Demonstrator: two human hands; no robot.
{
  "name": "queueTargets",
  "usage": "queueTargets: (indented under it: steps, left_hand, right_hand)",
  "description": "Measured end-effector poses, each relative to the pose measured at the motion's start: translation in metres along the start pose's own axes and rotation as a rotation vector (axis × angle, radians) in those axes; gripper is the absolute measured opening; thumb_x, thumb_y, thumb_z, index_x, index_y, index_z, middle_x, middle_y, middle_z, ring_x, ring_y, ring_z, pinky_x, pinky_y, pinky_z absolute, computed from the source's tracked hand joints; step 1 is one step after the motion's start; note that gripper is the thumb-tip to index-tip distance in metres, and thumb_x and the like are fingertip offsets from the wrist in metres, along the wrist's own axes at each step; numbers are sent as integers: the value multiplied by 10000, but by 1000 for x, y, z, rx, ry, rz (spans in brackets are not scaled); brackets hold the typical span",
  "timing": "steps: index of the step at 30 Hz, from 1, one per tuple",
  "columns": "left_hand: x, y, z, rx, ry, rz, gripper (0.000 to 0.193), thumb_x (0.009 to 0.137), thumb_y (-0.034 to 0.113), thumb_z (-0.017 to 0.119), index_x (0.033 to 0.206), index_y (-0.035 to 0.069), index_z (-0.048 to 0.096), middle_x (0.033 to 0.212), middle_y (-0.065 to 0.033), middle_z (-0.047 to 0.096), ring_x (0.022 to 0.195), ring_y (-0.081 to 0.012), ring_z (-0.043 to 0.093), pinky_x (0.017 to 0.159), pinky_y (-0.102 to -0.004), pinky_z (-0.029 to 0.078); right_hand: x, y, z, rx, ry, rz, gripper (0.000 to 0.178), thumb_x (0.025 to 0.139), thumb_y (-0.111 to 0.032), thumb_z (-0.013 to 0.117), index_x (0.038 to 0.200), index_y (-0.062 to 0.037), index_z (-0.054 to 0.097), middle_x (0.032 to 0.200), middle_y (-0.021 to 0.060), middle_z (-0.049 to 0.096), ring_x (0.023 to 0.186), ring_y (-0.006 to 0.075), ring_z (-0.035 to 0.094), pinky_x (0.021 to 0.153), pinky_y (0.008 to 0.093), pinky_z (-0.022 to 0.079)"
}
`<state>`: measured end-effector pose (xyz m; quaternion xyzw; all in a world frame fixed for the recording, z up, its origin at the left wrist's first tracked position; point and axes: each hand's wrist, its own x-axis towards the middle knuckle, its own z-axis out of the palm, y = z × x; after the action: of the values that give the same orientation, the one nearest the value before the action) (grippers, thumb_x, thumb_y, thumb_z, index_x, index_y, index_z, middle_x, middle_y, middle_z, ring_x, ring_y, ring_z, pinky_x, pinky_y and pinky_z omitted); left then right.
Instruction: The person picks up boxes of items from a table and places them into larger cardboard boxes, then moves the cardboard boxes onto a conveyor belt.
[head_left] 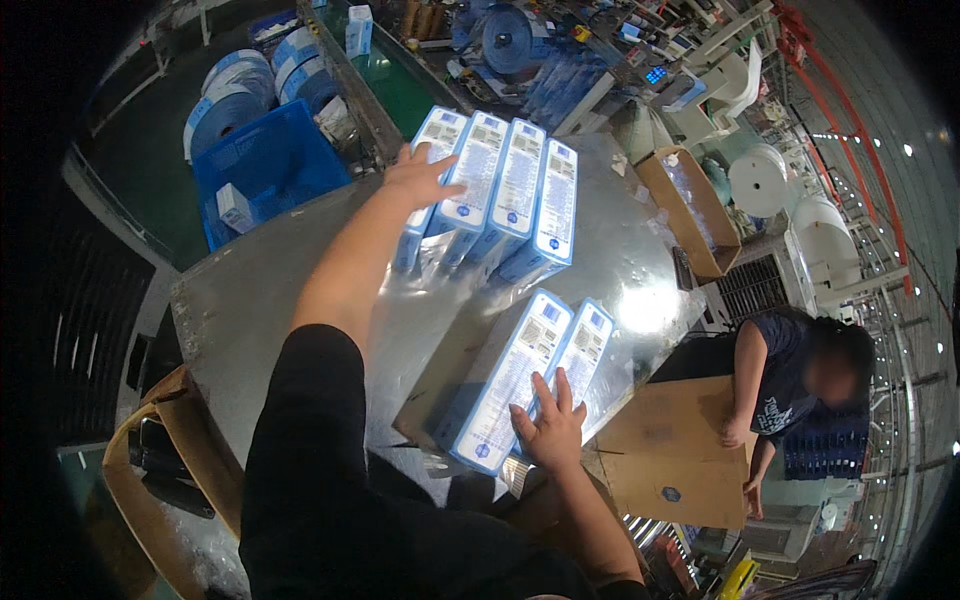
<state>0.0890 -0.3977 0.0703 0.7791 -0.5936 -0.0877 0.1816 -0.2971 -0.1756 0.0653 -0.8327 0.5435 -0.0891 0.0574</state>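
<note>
Several white and blue cartons (505, 180) stand side by side in a row on the metal table, at its far side. My left hand (418, 182) rests with spread fingers on the row's leftmost carton, its thumb pointing toward the neighbouring one. Nearer to me, two more cartons of the same kind (515, 375) stand side by side by the table's near right edge. My right hand (550, 425) lies over the tops of these two, fingers apart. Neither hand is closed round a carton.
The shiny metal table (255, 285) spans the middle. A blue crate (275, 150) holds one small carton, with film rolls (235, 105) behind it. At right, a co-worker (775, 370) handles a cardboard box (665, 430). An open cardboard box (690, 210) stands beyond the table.
</note>
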Motion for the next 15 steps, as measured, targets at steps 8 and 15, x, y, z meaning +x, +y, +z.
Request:
queueTargets:
  steps: [8,15]
  left_hand:
    - [-120,9,-8,-66,-155,151,677,662,577,735,1240,249,611,1377,-178,371,1155,-445,431,944,-483,450]
    - [-363,37,-22,-129,-352,238,474,793,467,683,1183,208,607,1345,-214,343,1154,-483,407,929,-528,448]
  right_hand:
    - [7,-2,-3,20,-32,-20,629,825,-508,625,1353,-196,490,1406,201,406,1218,383,455,968,540,353]
    - [-89,-67,-19,139,-171,-213,616,768,-427,707,1299,-161,543,1346,223,431,1179,379,473,936,500,366]
